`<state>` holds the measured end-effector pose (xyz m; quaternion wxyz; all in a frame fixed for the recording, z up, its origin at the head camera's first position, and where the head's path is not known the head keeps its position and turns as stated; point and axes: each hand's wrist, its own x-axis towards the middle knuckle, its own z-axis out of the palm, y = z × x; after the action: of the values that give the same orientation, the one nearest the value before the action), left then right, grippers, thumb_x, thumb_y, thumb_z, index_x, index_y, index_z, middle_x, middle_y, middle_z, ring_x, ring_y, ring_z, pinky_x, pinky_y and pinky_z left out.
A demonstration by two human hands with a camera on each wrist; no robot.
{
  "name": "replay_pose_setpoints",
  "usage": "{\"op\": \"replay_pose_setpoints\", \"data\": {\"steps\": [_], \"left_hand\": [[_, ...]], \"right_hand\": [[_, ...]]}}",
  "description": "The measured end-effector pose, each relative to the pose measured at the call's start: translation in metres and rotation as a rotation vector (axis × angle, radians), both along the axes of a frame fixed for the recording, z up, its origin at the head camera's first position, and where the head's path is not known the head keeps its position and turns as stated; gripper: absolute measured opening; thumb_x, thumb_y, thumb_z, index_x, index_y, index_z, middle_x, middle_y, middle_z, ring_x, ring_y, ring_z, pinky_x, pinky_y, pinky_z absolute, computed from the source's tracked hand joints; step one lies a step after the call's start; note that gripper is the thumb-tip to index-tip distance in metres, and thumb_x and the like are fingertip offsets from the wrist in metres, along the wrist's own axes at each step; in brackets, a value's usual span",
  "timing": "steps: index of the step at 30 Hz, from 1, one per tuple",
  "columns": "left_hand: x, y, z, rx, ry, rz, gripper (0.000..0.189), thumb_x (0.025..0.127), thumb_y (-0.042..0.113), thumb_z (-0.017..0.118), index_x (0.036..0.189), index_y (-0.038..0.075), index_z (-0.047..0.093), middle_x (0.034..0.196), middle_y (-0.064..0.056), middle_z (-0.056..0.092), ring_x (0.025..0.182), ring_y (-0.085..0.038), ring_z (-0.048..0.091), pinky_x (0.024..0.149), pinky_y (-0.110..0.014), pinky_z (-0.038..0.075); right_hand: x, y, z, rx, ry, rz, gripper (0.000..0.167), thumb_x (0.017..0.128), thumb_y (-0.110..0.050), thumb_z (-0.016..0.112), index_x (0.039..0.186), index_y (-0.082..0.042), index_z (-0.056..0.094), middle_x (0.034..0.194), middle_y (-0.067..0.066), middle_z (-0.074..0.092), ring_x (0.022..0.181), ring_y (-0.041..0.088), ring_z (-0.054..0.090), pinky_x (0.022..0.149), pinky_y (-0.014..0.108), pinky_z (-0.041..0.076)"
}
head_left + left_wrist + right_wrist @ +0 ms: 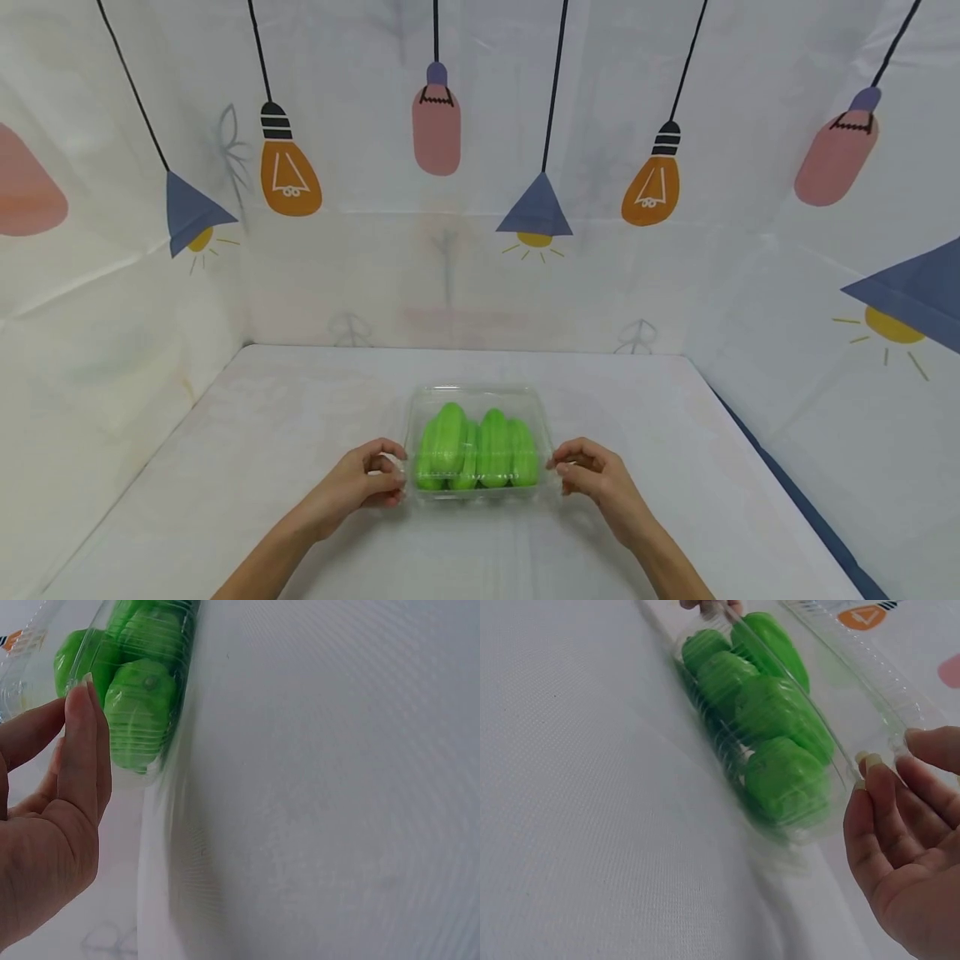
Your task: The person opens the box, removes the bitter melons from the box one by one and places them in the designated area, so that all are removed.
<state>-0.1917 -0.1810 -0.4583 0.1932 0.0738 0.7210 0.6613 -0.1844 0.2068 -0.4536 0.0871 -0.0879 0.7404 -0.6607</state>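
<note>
From my remote station, proceeding left to right: I observe one left hand pinching the left edge of the clear plastic clamshell container between thumb and fingers. The container, one unit, rests on the white tabletop, centred between both hands. I cannot confirm whether its lid is latched. Inside I count five ribbed green gourds; one lies on top toward the left. I cannot exclude hidden ones. I rate the load as light to moderate, the gourds firm, and the walls thin, flexible, slippery and liable to crease. Hold at the stiffer side rims, at both ends; do not squeeze the walls. One right hand pinches the right edge.
</note>
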Motion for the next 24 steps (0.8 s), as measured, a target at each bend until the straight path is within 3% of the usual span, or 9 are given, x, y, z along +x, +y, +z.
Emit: {"op": "replay_pose_setpoints", "data": {"steps": [7,13,20,24], "left_hand": [[-0.002,0.002,0.001,-0.001,0.005,0.014,0.065,0.09,0.012,0.072,0.143,0.001,0.036,0.089,-0.004,0.058,0.083,-0.02,0.071,0.073,-0.031,0.062],[-0.002,0.005,0.003,-0.005,0.018,0.024,0.073,0.09,0.006,0.069,0.152,0.005,0.03,0.093,-0.007,0.056,0.086,-0.02,0.068,0.076,-0.033,0.062],[-0.002,0.006,0.003,-0.019,0.035,0.033,0.081,0.089,0.007,0.071,0.156,0.01,0.026,0.099,-0.01,0.055,0.088,-0.024,0.067,0.078,-0.035,0.062],[-0.003,0.005,0.002,-0.024,0.036,0.028,0.084,0.089,0.008,0.071,0.158,0.011,0.022,0.099,-0.01,0.055,0.088,-0.024,0.067,0.078,-0.035,0.062]], "right_hand": [[-0.001,0.002,0.005,-0.07,0.044,0.0,0.027,0.098,-0.014,0.057,0.116,0.006,0.057,0.109,0.007,0.068,0.085,0.016,0.063,0.086,0.035,0.058],[-0.003,0.001,0.008,-0.126,0.094,0.01,0.026,0.098,-0.008,0.054,0.118,0.01,0.055,0.11,0.009,0.068,0.088,0.02,0.067,0.087,0.036,0.059],[-0.008,-0.003,0.011,-0.065,0.144,-0.04,0.025,0.097,-0.01,0.06,0.116,0.006,0.058,0.112,0.018,0.069,0.089,0.024,0.069,0.087,0.039,0.059],[-0.009,-0.005,0.014,-0.056,0.175,-0.06,0.025,0.096,-0.011,0.064,0.113,0.006,0.06,0.108,0.015,0.071,0.092,0.03,0.07,0.087,0.043,0.059]]}}
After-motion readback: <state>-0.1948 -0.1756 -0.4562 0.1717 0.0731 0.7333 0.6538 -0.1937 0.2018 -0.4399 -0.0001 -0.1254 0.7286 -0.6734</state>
